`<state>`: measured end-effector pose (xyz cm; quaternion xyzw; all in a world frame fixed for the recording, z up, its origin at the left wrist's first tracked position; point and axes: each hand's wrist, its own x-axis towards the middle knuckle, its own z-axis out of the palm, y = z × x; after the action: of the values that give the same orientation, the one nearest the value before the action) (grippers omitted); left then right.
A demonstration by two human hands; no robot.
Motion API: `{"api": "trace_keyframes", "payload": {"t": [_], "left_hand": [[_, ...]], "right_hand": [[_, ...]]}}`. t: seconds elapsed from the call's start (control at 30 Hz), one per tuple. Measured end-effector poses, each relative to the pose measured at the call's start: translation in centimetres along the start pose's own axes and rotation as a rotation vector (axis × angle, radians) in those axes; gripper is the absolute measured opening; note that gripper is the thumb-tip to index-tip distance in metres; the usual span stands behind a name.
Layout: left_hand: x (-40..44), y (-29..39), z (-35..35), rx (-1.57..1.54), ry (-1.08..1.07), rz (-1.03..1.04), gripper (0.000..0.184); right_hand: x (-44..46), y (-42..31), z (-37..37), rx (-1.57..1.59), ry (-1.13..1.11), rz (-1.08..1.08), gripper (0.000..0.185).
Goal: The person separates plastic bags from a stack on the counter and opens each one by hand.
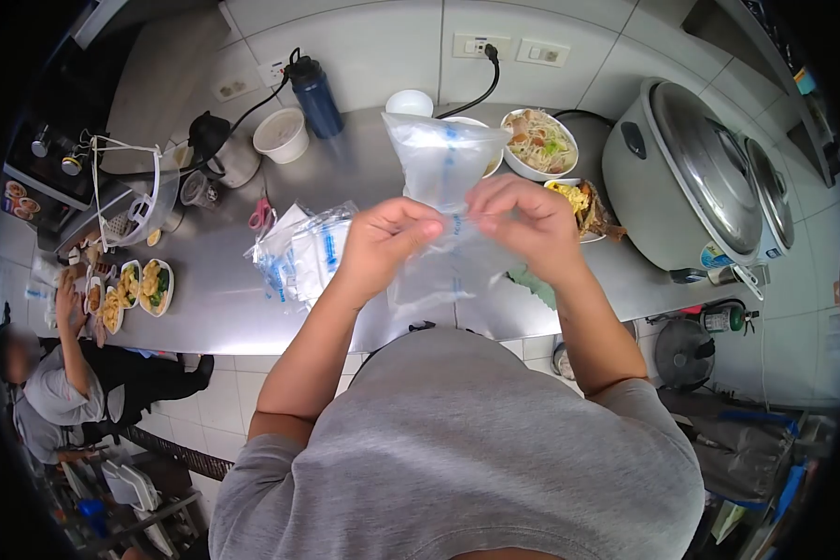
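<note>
Both hands are raised over the steel counter with a clear plastic bag (443,154) between them. My left hand (392,241) pinches the bag's gathered middle from the left, thumb against forefinger. From the right, my right hand (523,224) pinches the same narrow part with its fingertips. Above the hands the bag flares out, puffed and see-through, with blue print; below them its clear film hangs down. Beside my left wrist lies a pile of flat plastic bags (308,252) with blue print. Pink scissors (262,214) are left of that pile.
A large rice cooker (686,177) stands at the right, near bowls of noodles (541,143) and yellow food (583,201). Behind are a blue bottle (316,98) and lidded tub (281,134). Food dishes (156,287) and a co-worker (65,387) are at the left.
</note>
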<state>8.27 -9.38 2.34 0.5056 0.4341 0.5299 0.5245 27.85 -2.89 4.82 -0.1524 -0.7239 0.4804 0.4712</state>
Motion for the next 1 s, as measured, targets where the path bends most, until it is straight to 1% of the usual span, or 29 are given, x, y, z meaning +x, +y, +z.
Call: {"api": "trace_keyframes", "payload": {"t": [0.03,0.1,0.13,0.2,0.23,0.3,0.33,0.4,0.43,0.5,0.53,0.6,0.63,0.7,0.73,0.77,0.8,0.87,0.93,0.97,1.0], "left_hand": [[0.2,-0.2,0.1,0.026,-0.036,-0.017,0.01],[0.7,-0.4,0.4,0.081,-0.111,-0.049,0.009],[0.9,-0.1,0.7,-0.021,-0.034,0.02,0.008],[1.3,1.0,1.4,-0.226,0.122,0.157,0.008],[1.4,1.0,1.2,-0.265,0.087,0.131,0.009],[1.3,1.1,0.6,-0.343,0.021,0.079,0.01],[1.3,0.9,0.4,-0.289,-0.018,0.014,0.01],[1.4,0.1,0.0,-0.178,-0.1,-0.115,0.011],[1.5,-0.2,0.2,-0.18,-0.115,-0.141,0.012],[1.5,-0.5,1.0,-0.184,-0.144,-0.194,0.014],[1.5,-0.1,0.9,-0.285,-0.1,-0.175,0.015],[2.0,2.0,0.6,-0.489,-0.008,-0.123,0.017],[2.7,2.4,-0.4,-0.65,-0.202,-0.108,0.018],[4.7,3.4,-3.2,-0.963,-0.599,-0.086,0.022],[5.9,3.9,-4.0,-0.844,-0.492,-0.112,0.021],[7.1,4.4,-4.7,-0.724,-0.386,-0.138,0.021],[8.2,4.7,-5.1,-0.604,-0.281,-0.163,0.021],[10.5,2.4,-5.6,-0.554,-0.158,-0.323,0.02],[11.8,-3.4,-4.9,-0.671,0.001,-0.333,0.02],[12.2,-7.5,-4.4,-0.813,0.094,-0.26,0.02],[12.1,-12.3,-5.2,-0.785,0.181,-0.363,0.022]], "right_hand": [[-0.2,-0.2,0.0,0.24,0.041,0.105,0.011],[-0.3,-0.6,-0.5,0.441,0.061,0.442,0.012],[-0.3,-0.8,-0.8,0.542,0.072,0.61,0.013],[-0.1,-1.0,-1.2,0.205,-0.118,0.723,0.017],[0.0,-1.0,-1.3,0.034,-0.214,0.775,0.02],[-0.4,-0.3,-0.6,-0.041,-0.121,0.458,0.023],[-0.6,0.1,-0.4,-0.077,-0.076,0.3,0.025],[-0.2,0.5,-0.8,0.144,0.013,0.216,0.023],[-0.1,0.7,-1.0,0.253,0.06,0.171,0.022],[-0.3,0.7,-1.6,0.64,-0.018,0.451,0.019],[-0.4,0.7,-2.0,0.833,-0.061,0.591,0.019],[-0.3,0.7,-3.0,0.693,-0.084,0.588,0.019],[0.0,0.7,-3.3,0.622,-0.096,0.586,0.02],[2.0,-0.2,-3.5,0.817,-0.027,0.559,0.019],[3.2,-0.8,-3.5,0.917,0.013,0.545,0.019],[4.5,-1.2,-2.9,0.904,0.203,0.585,0.017],[5.4,-0.5,-2.7,0.867,0.284,0.66,0.018],[6.4,1.9,-2.3,0.785,0.441,0.797,0.019],[5.2,5.1,-1.3,0.536,0.526,0.87,0.019],[3.1,11.2,-2.0,0.411,0.468,0.893,0.021],[1.7,15.9,-2.8,0.287,0.413,0.912,0.023]]}}
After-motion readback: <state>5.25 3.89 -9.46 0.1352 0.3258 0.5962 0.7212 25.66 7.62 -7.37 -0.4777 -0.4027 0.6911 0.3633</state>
